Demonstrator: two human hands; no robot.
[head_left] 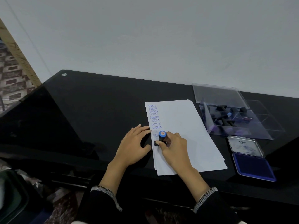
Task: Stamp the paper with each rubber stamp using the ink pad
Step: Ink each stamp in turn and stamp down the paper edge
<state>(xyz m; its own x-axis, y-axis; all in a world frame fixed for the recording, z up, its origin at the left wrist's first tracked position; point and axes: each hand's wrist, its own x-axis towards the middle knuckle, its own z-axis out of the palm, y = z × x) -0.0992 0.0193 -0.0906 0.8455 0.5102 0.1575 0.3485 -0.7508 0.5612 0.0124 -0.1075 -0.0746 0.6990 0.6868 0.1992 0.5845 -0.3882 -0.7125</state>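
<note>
Centrally, a small stack of white paper sheets lies flat on a glossy black desk, its smooth top reflecting the pale wall behind. Down the stack's left margin runs a column of blue "SAMPLE" imprints, some crisp and dark, others faint, the upper few printed upside down. At the lower end of that column stands a rubber stamp, upright with a slight tilt: a black cylindrical handle capped by a round blue top with a small orange label, and a black rectangular base pressed against the paper. The right hand grips the stamp, fingers and thumb curled round the handle and base, and lies over the paper just right of the imprints. The left hand lies flat with straight, relaxed fingers, palm on the desk and fingertips reaching the paper's left edge, just beside the stamp. Both wrists end in black sleeves with pale stitched cuffs. To the right of the paper, near its lower corner, sits an ink pad, a rectangular blue tray with a matte deep-blue pad and a hinged metallic lid folded back, bearing a printed label. Beyond the ink pad, right of the paper's upper half, rests a clear plastic compartment box with its transparent lid open, holding several more black-handled stamps lying jumbled in its left compartments.
</note>
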